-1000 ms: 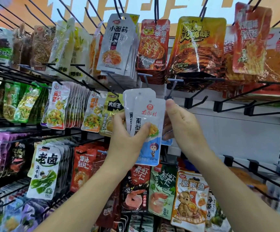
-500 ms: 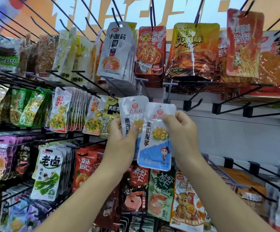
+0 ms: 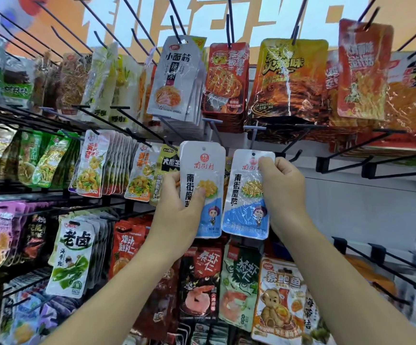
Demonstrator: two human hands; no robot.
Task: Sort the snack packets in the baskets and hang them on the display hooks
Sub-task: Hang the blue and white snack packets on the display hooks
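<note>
1. Green packs (image 3: 40, 158) hang at the far left of the rack's middle row, with yellow packs (image 3: 91, 165) in a tight stack beside them.
2. The left hand (image 3: 177, 220) reaches up in front of the rack. Its grip is closed on the lower left part of the left packet (image 3: 203, 170), thumb across the front and fingers behind.
3. The left packet stands upright, white on top and blue below. Its hang hole sits just under a grey-tipped hook (image 3: 213, 130).
4. The right packet (image 3: 245, 195) has the same design. It is just beside the left one, a little lower and slightly tilted. Whether their lower corners touch cannot be told.
5. The right hand (image 3: 284, 192) pinches the right packet's upper right edge, thumb on the front near the top corner, fingers curled behind.
6. Further right, bare hooks (image 3: 346, 148) jut from the white back panel (image 3: 351, 207), under a row of orange packs (image 3: 362, 70).
</note>
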